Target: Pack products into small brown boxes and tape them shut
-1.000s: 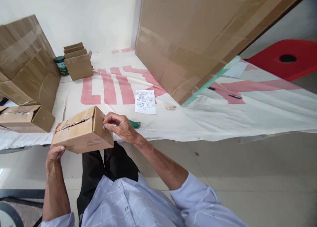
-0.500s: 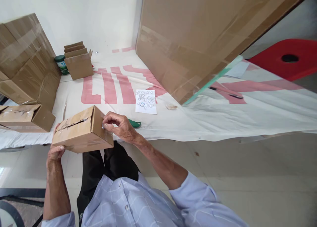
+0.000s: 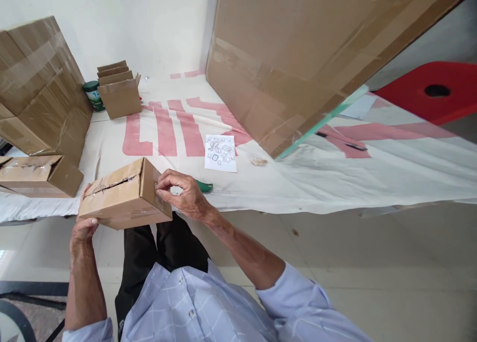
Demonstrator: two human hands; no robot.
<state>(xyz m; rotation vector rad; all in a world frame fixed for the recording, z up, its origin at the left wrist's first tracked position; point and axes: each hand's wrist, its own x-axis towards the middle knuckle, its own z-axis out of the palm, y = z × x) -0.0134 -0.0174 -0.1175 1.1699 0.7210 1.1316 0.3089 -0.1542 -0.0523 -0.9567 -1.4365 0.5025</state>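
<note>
A taped brown cardboard box (image 3: pixel 126 198) is held tilted at the table's front edge, its top seam split and torn. My left hand (image 3: pixel 85 224) grips its left end, with the thumb on the near side and the other fingers mostly hidden behind. My right hand (image 3: pixel 182 193) is at the box's right end, thumb and index finger pinched together against that face. What lies between those fingertips is too small to make out. Just behind my right hand a green object (image 3: pixel 204 186) lies on the cloth, partly covered.
A white sheet with small drawings (image 3: pixel 220 153) lies on the cloth-covered table (image 3: pixel 179 178). Large cartons stand left (image 3: pixel 44 93) and right (image 3: pixel 283 68). Further back are open small boxes (image 3: pixel 121 98) and a green tub (image 3: pixel 94 96). A pen (image 3: pixel 343 141) lies right.
My right thumb and index finger have shifted very slightly along the box's right end. The box and my left hand are nearly unmoved.
</note>
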